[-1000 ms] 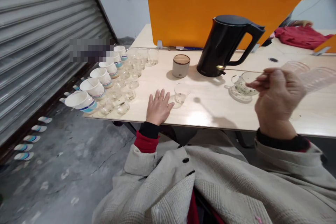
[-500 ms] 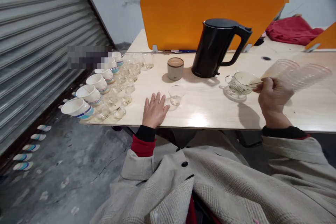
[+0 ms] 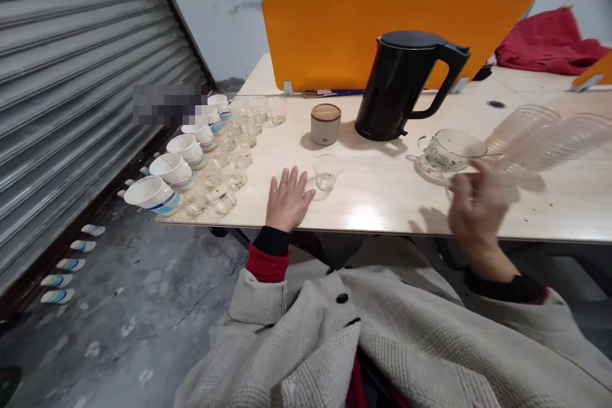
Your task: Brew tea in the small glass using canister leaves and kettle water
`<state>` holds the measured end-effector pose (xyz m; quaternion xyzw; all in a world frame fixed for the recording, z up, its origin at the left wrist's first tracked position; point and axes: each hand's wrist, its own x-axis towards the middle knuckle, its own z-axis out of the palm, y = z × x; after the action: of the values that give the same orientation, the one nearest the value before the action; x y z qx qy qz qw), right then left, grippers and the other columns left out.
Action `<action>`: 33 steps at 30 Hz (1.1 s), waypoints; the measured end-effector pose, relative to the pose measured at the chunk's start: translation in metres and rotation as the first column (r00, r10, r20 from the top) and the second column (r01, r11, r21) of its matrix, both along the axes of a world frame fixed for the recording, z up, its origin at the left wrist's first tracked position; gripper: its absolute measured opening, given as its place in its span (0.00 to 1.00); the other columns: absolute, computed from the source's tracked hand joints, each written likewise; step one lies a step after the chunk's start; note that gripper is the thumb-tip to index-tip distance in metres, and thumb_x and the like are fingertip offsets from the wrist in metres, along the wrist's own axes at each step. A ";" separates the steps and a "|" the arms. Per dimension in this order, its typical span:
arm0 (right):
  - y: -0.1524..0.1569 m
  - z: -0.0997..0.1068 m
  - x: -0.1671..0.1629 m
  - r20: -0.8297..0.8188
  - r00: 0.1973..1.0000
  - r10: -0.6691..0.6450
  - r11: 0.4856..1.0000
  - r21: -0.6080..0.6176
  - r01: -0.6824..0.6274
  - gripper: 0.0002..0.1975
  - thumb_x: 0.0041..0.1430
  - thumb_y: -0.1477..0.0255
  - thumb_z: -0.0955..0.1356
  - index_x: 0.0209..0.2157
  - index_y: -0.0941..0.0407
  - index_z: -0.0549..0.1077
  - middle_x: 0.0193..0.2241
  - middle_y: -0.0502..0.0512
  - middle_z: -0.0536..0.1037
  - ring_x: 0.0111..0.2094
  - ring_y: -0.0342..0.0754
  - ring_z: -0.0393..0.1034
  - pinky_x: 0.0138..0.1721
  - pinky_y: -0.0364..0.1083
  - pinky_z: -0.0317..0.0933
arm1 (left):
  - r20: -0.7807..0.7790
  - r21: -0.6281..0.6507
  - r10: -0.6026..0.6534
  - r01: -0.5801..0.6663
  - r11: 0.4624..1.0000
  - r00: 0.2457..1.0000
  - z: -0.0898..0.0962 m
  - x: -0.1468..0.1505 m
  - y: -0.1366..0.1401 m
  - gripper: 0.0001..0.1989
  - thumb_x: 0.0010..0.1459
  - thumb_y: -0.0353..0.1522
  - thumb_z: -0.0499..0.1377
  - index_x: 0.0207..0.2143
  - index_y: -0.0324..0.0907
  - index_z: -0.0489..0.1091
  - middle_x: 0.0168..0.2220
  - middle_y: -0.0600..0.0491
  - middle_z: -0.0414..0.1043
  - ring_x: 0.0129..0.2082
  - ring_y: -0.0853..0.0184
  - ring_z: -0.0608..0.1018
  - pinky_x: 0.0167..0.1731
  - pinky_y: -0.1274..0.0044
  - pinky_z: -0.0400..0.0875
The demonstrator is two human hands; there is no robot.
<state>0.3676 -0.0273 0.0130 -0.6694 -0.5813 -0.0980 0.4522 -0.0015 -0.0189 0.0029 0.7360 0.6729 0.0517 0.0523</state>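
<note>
My left hand [image 3: 288, 199] lies flat on the table near its front edge, fingers spread and holding nothing. Just right of its fingertips stands a clear plastic cup [image 3: 326, 172] with a little pale liquid and dark bits at the bottom. My right hand [image 3: 478, 204] is blurred by motion in front of a glass teacup [image 3: 452, 152] on a glass saucer [image 3: 430, 172]. Whether its fingers hold anything is unclear. A thin handle [image 3: 492, 155] sticks out over the teacup's right rim. Beyond that hand, stacked clear plastic cups [image 3: 564, 143] lie on their sides.
A black electric kettle [image 3: 406, 86] and a grey canister [image 3: 326, 127] with a wooden lid stand behind. Several paper cups [image 3: 172, 169] and clear cups with some liquid [image 3: 224, 199] line the left edge. An orange divider [image 3: 325, 44] runs along the back.
My right hand has come away from the thin handle at the teacup and moved left and toward me. My left hand stays flat by the plastic cup. The view has shifted slightly.
</note>
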 end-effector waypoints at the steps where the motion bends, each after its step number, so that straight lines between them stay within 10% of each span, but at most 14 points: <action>1: -0.001 -0.002 -0.017 0.001 0.992 0.129 0.990 -0.061 -0.129 0.26 0.71 0.58 0.63 0.63 0.57 0.71 0.47 0.71 0.83 0.45 0.61 0.80 0.49 0.59 0.71 | 0.004 -0.007 0.004 -0.004 1.000 1.000 0.000 0.000 0.000 0.33 0.75 0.46 0.43 0.76 0.45 0.53 0.80 0.48 0.44 0.80 0.51 0.48 0.76 0.51 0.43; 5: 0.012 -0.014 -0.081 0.142 0.906 0.399 0.854 -0.419 -0.310 0.37 0.72 0.55 0.61 0.71 0.65 0.61 0.70 0.78 0.64 0.72 0.68 0.59 0.68 0.66 0.58 | 0.000 -0.015 0.000 0.000 1.000 1.000 0.001 0.000 0.001 0.34 0.75 0.47 0.42 0.77 0.44 0.52 0.80 0.48 0.42 0.80 0.50 0.47 0.76 0.50 0.42; 11: 0.030 -0.025 -0.130 0.235 0.803 0.547 0.695 -0.663 -0.279 0.42 0.73 0.53 0.58 0.74 0.72 0.54 0.75 0.79 0.51 0.77 0.70 0.45 0.74 0.68 0.43 | -0.020 -0.016 0.005 -0.005 1.000 1.000 0.000 0.002 0.001 0.34 0.75 0.47 0.42 0.77 0.44 0.51 0.80 0.47 0.42 0.80 0.50 0.46 0.76 0.50 0.42; 33: 0.038 -0.020 -0.143 0.186 0.758 0.625 0.656 -0.652 -0.382 0.35 0.75 0.59 0.56 0.77 0.58 0.55 0.77 0.68 0.53 0.77 0.69 0.45 0.75 0.68 0.42 | -0.041 -0.034 -0.076 0.075 0.997 0.996 0.011 0.017 -0.008 0.30 0.76 0.42 0.40 0.77 0.54 0.50 0.80 0.55 0.45 0.80 0.50 0.48 0.73 0.41 0.44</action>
<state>0.2245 0.0108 -0.0075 -0.5462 -0.8264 0.0826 0.1093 0.0150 -0.0265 0.0141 0.7610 0.6463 0.0231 0.0518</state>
